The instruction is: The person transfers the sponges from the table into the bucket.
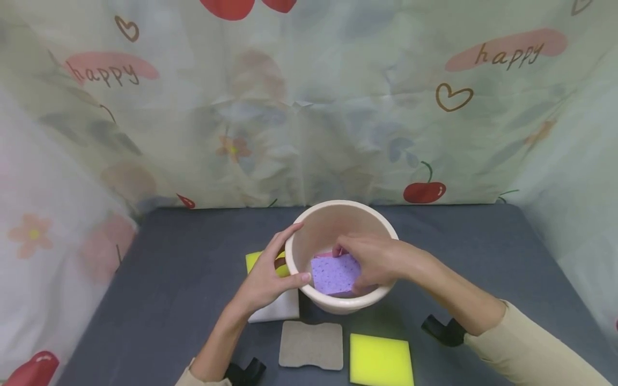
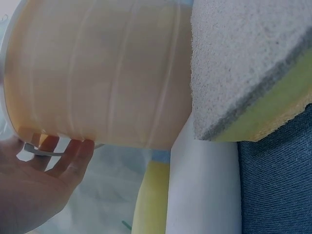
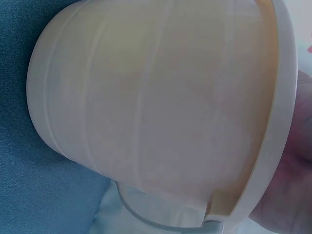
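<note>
Head view shows us a round, cream-coloured plastic bucket (image 1: 345, 304), and inside it lies a speckled, purple rectangular sponge (image 1: 333, 274). The right hand (image 1: 376, 257) reaches into the bucket and pinches this sponge. The left hand (image 1: 270, 276) grips the rim at its side. Behind the sponge we see only a thin strip of a pink thing (image 1: 324, 254), so we cannot tell its shape. Near the bucket, on the dark cloth surface (image 1: 193, 300), we find a flat grey pad with notched sides (image 1: 311, 346) and a smooth, bright yellow rectangular block (image 1: 380, 360).
</note>
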A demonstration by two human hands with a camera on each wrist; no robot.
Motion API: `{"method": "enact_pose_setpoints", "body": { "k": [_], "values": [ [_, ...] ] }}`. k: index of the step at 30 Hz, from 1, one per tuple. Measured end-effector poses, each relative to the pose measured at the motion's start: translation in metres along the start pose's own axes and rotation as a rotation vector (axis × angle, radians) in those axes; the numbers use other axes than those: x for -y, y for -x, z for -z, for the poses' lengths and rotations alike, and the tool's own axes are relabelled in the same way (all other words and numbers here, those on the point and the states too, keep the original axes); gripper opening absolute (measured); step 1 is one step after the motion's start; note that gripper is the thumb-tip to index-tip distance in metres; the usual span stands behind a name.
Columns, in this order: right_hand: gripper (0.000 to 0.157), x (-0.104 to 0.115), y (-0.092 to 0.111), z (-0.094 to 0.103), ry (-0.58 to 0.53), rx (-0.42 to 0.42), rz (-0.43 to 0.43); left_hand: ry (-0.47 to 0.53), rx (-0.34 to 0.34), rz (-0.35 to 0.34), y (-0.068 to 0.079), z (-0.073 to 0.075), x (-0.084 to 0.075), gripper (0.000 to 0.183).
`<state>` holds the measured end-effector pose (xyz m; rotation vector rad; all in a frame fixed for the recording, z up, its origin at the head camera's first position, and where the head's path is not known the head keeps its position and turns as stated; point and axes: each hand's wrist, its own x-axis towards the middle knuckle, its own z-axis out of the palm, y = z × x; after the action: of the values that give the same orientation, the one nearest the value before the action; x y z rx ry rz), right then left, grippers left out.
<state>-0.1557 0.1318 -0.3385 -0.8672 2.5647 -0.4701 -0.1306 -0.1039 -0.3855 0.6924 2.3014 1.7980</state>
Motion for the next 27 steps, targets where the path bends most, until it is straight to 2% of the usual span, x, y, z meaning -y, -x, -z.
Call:
{"method": "enact_pose_setpoints", "body": {
  "k": [5,7,14,17,27],
  "values": [
    [0.054,-0.002,-0.002,-0.002,-0.076,-0.015,-0.015,-0.029,-0.006,0.022,0.000,0.000,0.022,0.084],
    [0.052,-0.003,-0.001,-0.002,-0.114,-0.026,-0.008,-0.021,-0.006,0.032,0.000,0.000,0.025,0.083],
    [0.048,-0.004,0.009,0.004,-0.321,-0.066,0.094,-0.011,-0.004,0.034,-0.001,0.000,0.027,0.083],
    [0.046,-0.002,0.017,0.009,-0.387,-0.091,0.106,-0.013,-0.005,0.029,-0.002,0.000,0.026,0.083],
    [0.038,-0.001,0.040,0.016,-0.446,-0.189,0.146,-0.018,-0.009,0.015,-0.003,0.000,0.025,0.083]
  ]
}}
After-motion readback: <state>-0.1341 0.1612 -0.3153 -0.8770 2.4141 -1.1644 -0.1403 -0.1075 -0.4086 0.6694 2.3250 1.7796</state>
